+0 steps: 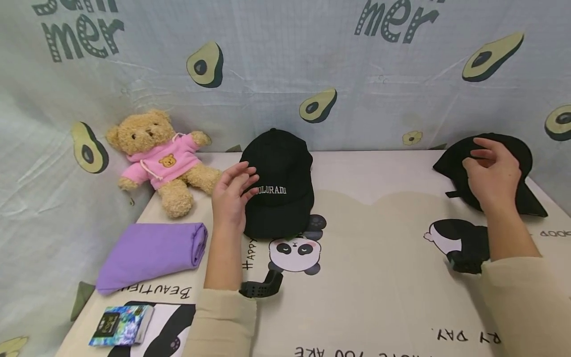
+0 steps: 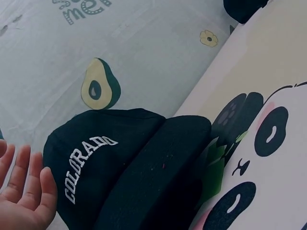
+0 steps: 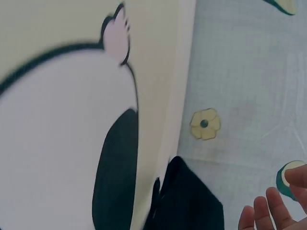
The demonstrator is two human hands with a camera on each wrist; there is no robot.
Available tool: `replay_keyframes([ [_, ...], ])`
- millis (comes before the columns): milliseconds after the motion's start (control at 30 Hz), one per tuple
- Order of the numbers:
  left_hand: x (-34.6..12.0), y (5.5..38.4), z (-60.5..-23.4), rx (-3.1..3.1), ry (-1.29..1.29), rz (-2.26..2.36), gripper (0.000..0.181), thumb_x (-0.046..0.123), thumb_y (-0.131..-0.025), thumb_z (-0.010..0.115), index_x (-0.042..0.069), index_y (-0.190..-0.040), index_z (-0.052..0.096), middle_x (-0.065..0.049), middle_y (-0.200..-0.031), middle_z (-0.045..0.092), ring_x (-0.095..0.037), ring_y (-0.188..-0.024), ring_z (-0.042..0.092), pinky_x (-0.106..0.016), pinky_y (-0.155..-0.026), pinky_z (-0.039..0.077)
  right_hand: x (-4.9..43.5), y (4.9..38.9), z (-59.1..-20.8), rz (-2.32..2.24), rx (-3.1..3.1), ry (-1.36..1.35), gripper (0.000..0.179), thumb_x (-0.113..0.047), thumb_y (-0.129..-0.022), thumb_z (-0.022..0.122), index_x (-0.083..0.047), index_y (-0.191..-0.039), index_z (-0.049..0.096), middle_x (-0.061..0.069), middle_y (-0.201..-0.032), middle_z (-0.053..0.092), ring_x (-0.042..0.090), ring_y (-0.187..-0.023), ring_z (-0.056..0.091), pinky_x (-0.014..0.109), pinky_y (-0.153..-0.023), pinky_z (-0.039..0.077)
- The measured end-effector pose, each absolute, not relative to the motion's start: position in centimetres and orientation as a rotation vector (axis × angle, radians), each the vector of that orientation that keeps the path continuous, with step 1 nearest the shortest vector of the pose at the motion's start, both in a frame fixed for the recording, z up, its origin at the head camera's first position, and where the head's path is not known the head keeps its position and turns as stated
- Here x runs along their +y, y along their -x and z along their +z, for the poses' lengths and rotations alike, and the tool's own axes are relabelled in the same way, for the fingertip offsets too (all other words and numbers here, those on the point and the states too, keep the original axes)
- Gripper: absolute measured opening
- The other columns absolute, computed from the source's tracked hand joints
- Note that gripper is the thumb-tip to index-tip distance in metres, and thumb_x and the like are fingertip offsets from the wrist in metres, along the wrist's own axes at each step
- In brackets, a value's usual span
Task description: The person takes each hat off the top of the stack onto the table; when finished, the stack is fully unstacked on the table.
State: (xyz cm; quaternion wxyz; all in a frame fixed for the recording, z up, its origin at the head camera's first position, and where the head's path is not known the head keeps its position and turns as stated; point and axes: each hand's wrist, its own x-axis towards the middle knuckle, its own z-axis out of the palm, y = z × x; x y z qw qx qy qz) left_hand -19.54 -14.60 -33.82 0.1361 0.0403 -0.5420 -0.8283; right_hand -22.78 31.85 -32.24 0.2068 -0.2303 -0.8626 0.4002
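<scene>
A black cap (image 1: 278,163) with white COLORADO lettering lies at the back middle of the table, its brim toward me. My left hand (image 1: 232,196) is at the cap's left side, fingers loosely bent; in the left wrist view the hand (image 2: 29,196) holds nothing, and I cannot tell whether it touches the cap. A second black item (image 1: 459,163), which looks like another cap, lies at the back right. In front of it is my right hand (image 1: 497,173), fingers relaxed and slightly bent. The right wrist view shows that hand (image 3: 278,211) holding nothing, beside the dark cloth (image 3: 192,206).
A teddy bear (image 1: 162,158) in a pink hoodie leans at the back left. Nearer are a folded purple cloth (image 1: 149,253) and a small colourful box-like item (image 1: 122,325). A hanging sheet with avocado prints (image 1: 267,74) borders the table's back and left. The tablecloth (image 1: 374,277) has panda prints.
</scene>
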Motion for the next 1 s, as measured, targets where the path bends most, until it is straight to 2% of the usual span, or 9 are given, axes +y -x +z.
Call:
replay_keyframes([
  [67,-14.8,19.7,-33.8,-1.569,-0.159,-2.371,0.025,0.006,-0.104,0.053,0.004,-0.127,0.064,0.005,-0.099,0.073,-0.014,-0.097,0.071,-0.026,-0.079,0.056,31.4,22.6,-32.1,1.148,-2.389,0.623,0.053,-0.030,-0.103,0.053,-0.042,-0.154,0.046,-0.017,-0.129,0.060,-0.007,-0.111,0.051,0.023,-0.113,0.039],
  [167,-15.1,19.9,-33.7,-1.567,-0.241,-2.329,0.026,0.006,-0.104,0.053,0.003,-0.127,0.064,0.005,-0.099,0.072,-0.015,-0.097,0.071,-0.026,-0.078,0.056,30.7,22.3,-32.1,1.197,-2.385,0.588,0.052,-0.030,-0.103,0.054,-0.042,-0.154,0.046,-0.025,-0.117,0.057,-0.008,-0.107,0.049,0.023,-0.110,0.040],
  [267,-15.4,20.1,-33.7,-1.572,-0.331,-2.298,0.028,0.006,-0.103,0.053,0.001,-0.128,0.064,0.002,-0.101,0.071,-0.016,-0.097,0.070,-0.025,-0.076,0.056,30.1,21.9,-32.2,1.214,-2.419,0.544,0.052,-0.032,-0.105,0.054,-0.041,-0.155,0.044,-0.020,-0.123,0.058,-0.005,-0.111,0.050,0.019,-0.103,0.041],
  [300,-15.5,20.2,-33.8,-1.573,-0.359,-2.293,0.029,0.006,-0.102,0.053,0.000,-0.129,0.063,0.001,-0.102,0.070,-0.016,-0.097,0.069,-0.024,-0.076,0.056,29.9,21.8,-32.3,1.209,-2.438,0.534,0.052,-0.033,-0.105,0.053,-0.041,-0.156,0.043,-0.017,-0.127,0.059,-0.003,-0.113,0.050,0.018,-0.093,0.044],
  [400,-15.7,20.2,-33.9,-1.590,-0.414,-2.279,0.031,0.005,-0.101,0.053,-0.002,-0.130,0.063,-0.001,-0.105,0.068,-0.016,-0.096,0.067,-0.023,-0.074,0.055,29.4,21.6,-32.5,1.223,-2.456,0.497,0.053,-0.033,-0.106,0.053,-0.038,-0.157,0.043,-0.015,-0.128,0.059,-0.003,-0.111,0.050,0.014,-0.084,0.042],
  [533,-15.8,20.2,-34.1,-1.631,-0.455,-2.259,0.031,0.005,-0.101,0.054,0.000,-0.129,0.064,0.000,-0.105,0.066,-0.015,-0.094,0.064,-0.023,-0.074,0.054,28.8,21.3,-32.7,1.271,-2.447,0.444,0.052,-0.030,-0.105,0.055,-0.032,-0.156,0.046,-0.028,-0.110,0.053,-0.009,-0.100,0.050,0.009,-0.078,0.043],
  [633,-15.9,20.3,-34.3,-1.685,-0.485,-2.232,0.030,0.006,-0.101,0.054,0.001,-0.129,0.064,-0.001,-0.108,0.065,-0.014,-0.096,0.061,-0.025,-0.078,0.053,28.3,21.2,-32.8,1.294,-2.454,0.390,0.051,-0.028,-0.105,0.055,-0.029,-0.156,0.047,-0.032,-0.103,0.051,-0.011,-0.096,0.052,0.006,-0.075,0.044],
  [800,-16.0,20.4,-34.6,-1.813,-0.531,-2.181,0.034,0.006,-0.098,0.055,0.003,-0.132,0.064,-0.004,-0.120,0.060,-0.013,-0.101,0.055,-0.031,-0.085,0.049,27.5,21.0,-32.7,1.340,-2.469,0.314,0.051,-0.028,-0.106,0.054,-0.028,-0.156,0.047,-0.029,-0.105,0.054,-0.009,-0.097,0.054,0.005,-0.075,0.046],
  [1000,-16.0,20.2,-34.8,-1.928,-0.620,-2.121,0.039,0.008,-0.096,0.056,0.006,-0.135,0.063,-0.002,-0.114,0.057,-0.015,-0.098,0.052,-0.032,-0.080,0.046,26.7,20.8,-32.6,1.376,-2.474,0.293,0.052,-0.033,-0.106,0.055,-0.027,-0.157,0.046,-0.027,-0.107,0.054,-0.008,-0.100,0.054,0.006,-0.077,0.048],
])
